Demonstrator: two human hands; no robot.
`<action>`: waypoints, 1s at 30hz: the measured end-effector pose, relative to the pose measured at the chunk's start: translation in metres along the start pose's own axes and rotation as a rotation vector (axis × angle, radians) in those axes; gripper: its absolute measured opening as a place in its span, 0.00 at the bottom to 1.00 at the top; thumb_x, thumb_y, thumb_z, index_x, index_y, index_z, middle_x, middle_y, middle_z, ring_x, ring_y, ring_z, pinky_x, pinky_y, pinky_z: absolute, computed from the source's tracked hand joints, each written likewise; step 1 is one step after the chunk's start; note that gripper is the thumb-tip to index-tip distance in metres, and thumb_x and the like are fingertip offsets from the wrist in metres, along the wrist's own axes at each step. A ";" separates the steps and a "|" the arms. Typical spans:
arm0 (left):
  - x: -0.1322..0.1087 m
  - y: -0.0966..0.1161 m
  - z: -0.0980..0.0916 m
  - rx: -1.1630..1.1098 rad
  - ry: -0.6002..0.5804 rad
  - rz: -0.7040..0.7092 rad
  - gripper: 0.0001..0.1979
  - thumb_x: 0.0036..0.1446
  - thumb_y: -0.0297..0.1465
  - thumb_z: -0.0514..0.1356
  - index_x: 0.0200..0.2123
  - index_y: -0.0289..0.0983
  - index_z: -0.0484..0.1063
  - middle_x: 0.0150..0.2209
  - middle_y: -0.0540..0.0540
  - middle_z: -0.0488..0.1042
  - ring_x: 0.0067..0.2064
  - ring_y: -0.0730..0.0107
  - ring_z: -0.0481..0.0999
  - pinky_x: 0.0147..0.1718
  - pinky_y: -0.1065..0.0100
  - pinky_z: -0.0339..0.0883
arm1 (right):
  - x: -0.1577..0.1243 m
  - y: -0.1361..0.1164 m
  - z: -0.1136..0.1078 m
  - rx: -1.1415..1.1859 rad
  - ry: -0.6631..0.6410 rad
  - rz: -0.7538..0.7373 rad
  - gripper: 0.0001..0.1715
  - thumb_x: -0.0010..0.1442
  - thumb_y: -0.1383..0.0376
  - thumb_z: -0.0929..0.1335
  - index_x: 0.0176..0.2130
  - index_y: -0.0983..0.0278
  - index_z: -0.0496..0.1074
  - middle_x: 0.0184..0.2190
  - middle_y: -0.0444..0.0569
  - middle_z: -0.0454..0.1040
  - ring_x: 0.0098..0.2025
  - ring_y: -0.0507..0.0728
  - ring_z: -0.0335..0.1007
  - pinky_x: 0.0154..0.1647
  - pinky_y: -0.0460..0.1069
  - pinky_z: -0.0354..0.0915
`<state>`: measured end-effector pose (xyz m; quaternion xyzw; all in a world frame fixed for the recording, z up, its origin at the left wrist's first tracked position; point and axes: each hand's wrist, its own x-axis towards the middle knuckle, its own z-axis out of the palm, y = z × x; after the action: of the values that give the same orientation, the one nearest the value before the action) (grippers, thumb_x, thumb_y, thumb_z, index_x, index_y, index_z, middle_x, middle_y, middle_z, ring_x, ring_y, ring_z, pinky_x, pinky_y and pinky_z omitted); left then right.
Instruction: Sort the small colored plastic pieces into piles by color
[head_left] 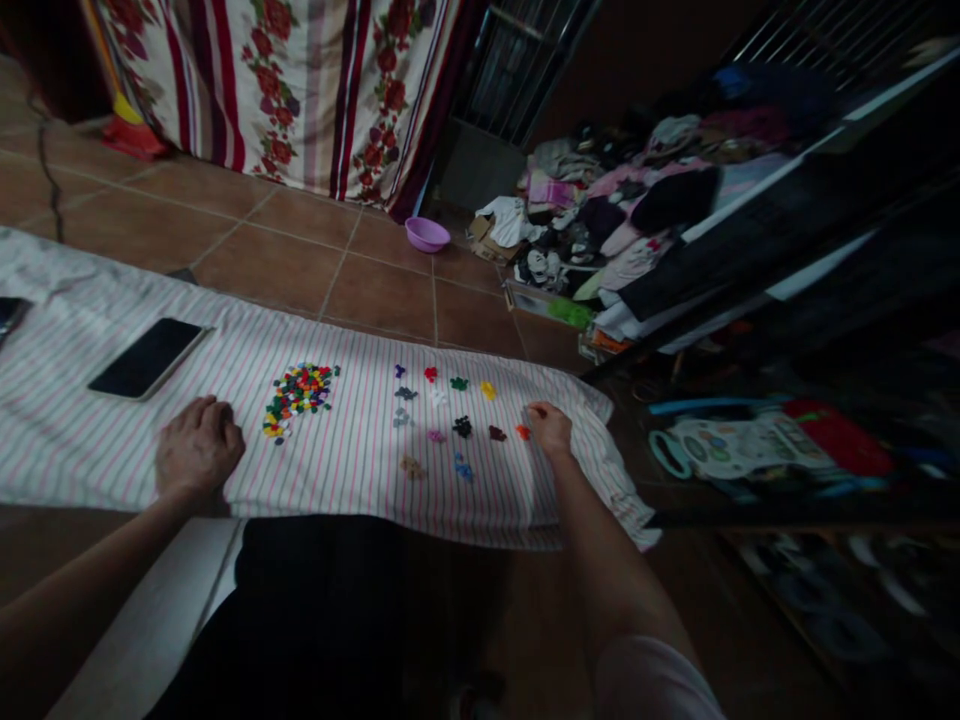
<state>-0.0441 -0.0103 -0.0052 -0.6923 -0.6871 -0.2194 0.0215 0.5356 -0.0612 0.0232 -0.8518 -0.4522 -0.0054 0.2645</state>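
Observation:
My left hand (199, 445) rests palm down on the striped cloth, its fingers loosely bent and nothing visible in them. To its right lies a mixed heap of small coloured pieces (304, 390). My right hand (552, 428) is at the right end of the cloth, fingertips pinched together; anything between them is too small to make out. Just left of it sits a little orange pile (523, 432), beside a dark brown pile (497, 433). Further piles are grouped by colour, among them yellow (488, 390), green (459, 384), red (430, 374), black (462, 427) and blue (464, 467).
The striped cloth (360, 470) covers a long, low surface. A dark-screened tablet or phone (148, 358) lies on it at left, another dark device (10, 314) at the edge. Beyond are a tiled floor, a purple basin (427, 235), a floral curtain (315, 90) and heaped clothes (600, 210).

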 end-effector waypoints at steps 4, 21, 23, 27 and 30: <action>0.000 0.000 -0.002 0.006 0.002 0.022 0.23 0.60 0.35 0.45 0.49 0.29 0.72 0.56 0.29 0.71 0.59 0.46 0.69 0.56 0.48 0.64 | -0.029 0.001 -0.004 0.031 -0.025 -0.006 0.12 0.52 0.62 0.65 0.31 0.63 0.77 0.30 0.48 0.78 0.35 0.57 0.73 0.42 0.50 0.67; 0.002 -0.001 -0.004 0.001 -0.017 0.057 0.18 0.59 0.32 0.48 0.45 0.31 0.72 0.53 0.30 0.73 0.57 0.49 0.71 0.56 0.50 0.64 | -0.156 0.001 0.029 0.089 0.052 -0.305 0.16 0.59 0.67 0.61 0.36 0.62 0.77 0.40 0.54 0.78 0.45 0.60 0.70 0.49 0.56 0.68; 0.002 -0.001 -0.004 0.002 -0.017 0.055 0.18 0.59 0.32 0.48 0.46 0.31 0.72 0.54 0.30 0.72 0.56 0.49 0.71 0.56 0.50 0.64 | -0.157 0.003 0.030 0.112 0.063 -0.308 0.16 0.59 0.68 0.61 0.37 0.62 0.77 0.40 0.55 0.77 0.45 0.60 0.70 0.50 0.57 0.68; 0.001 0.000 -0.004 0.001 -0.004 0.043 0.19 0.59 0.33 0.48 0.46 0.30 0.72 0.54 0.30 0.72 0.58 0.50 0.70 0.56 0.52 0.63 | -0.154 0.008 0.029 0.147 0.051 -0.311 0.17 0.58 0.67 0.61 0.41 0.62 0.77 0.42 0.55 0.77 0.46 0.60 0.71 0.50 0.57 0.68; 0.001 0.000 -0.004 0.005 -0.003 0.033 0.19 0.59 0.33 0.48 0.46 0.30 0.72 0.54 0.30 0.72 0.58 0.49 0.70 0.57 0.52 0.63 | -0.151 0.011 0.028 0.147 0.045 -0.295 0.18 0.56 0.67 0.62 0.43 0.62 0.77 0.42 0.55 0.77 0.46 0.61 0.71 0.50 0.58 0.69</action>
<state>-0.0451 -0.0110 -0.0012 -0.7039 -0.6760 -0.2164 0.0260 0.4483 -0.1691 -0.0432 -0.7540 -0.5655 -0.0303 0.3327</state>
